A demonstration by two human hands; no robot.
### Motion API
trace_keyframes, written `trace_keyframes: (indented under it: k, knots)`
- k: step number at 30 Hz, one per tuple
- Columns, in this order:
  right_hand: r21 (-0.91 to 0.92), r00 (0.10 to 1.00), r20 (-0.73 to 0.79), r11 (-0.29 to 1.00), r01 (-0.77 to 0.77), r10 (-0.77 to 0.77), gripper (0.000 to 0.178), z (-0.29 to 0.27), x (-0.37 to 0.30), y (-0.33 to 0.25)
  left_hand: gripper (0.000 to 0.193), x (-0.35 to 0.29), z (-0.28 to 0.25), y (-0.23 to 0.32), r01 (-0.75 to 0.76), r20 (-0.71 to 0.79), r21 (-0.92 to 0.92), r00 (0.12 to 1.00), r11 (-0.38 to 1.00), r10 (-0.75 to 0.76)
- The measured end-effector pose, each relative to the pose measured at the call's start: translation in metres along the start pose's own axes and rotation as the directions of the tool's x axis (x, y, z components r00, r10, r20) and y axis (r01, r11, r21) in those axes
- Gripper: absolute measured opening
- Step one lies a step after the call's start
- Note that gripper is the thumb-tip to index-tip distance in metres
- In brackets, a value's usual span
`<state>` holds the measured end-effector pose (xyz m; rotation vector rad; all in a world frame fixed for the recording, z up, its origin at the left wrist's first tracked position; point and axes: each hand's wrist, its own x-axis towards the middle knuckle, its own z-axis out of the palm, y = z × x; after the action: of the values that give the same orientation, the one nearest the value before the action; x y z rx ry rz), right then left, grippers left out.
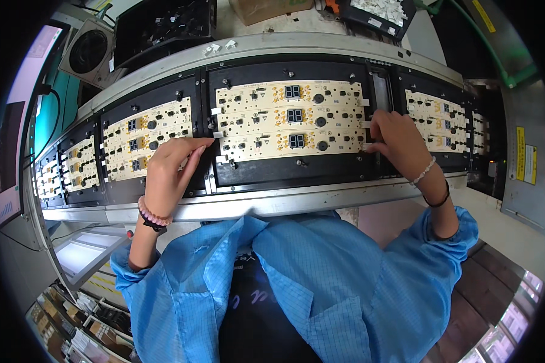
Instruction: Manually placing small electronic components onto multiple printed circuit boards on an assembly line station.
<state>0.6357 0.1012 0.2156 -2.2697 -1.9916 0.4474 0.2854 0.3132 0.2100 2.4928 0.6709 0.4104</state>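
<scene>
A cream circuit board panel [266, 128] lies in a black tray in front of me, its three strips each carrying a dark two-digit display and a round black part. By its left edge, my left hand [171, 166] has thumb and forefinger pressed together. The fingertips are beside a small white tab [218, 135], and whatever they pinch is too small to make out. My right hand [402, 145] bends over the panel's right edge, thumb and curled fingers slightly apart. Close to those fingers sits another white tab [366, 124].
Similar panels fill trays to the left [116, 136] and right [418, 115] along a metal-edged line [297, 196]. Behind it stand a black bin [163, 30], a cardboard box [266, 9] and a tray of white pieces [378, 12]. Loose white bits [231, 44] lie on the far rail.
</scene>
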Motion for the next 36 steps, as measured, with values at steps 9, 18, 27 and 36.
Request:
trace_keyframes:
  k: [9,18,27,36]
  knots:
    - [0.014,0.998,-0.022,0.998,-0.062,0.063,0.027,0.019,-0.006,-0.003,0.021,0.007,0.013,0.006,-0.038,-0.008,0.000,0.999,0.999,0.038]
    - [-0.145,0.987,-0.149,0.988,0.044,-0.066,0.050,0.027,-0.048,-0.009,0.024,0.004,0.010,0.004,-0.056,-0.017,0.002,0.998,0.998,0.056]
    - [-0.104,0.983,-0.155,0.991,0.084,-0.100,0.057,0.020,-0.041,0.006,0.025,0.007,0.015,0.006,-0.086,-0.020,0.010,0.996,0.996,0.086]
    - [-0.196,0.965,-0.243,0.979,0.055,-0.103,0.055,0.013,-0.004,0.007,0.066,0.027,0.044,-0.012,-0.172,-0.031,0.296,0.981,0.939,0.190]
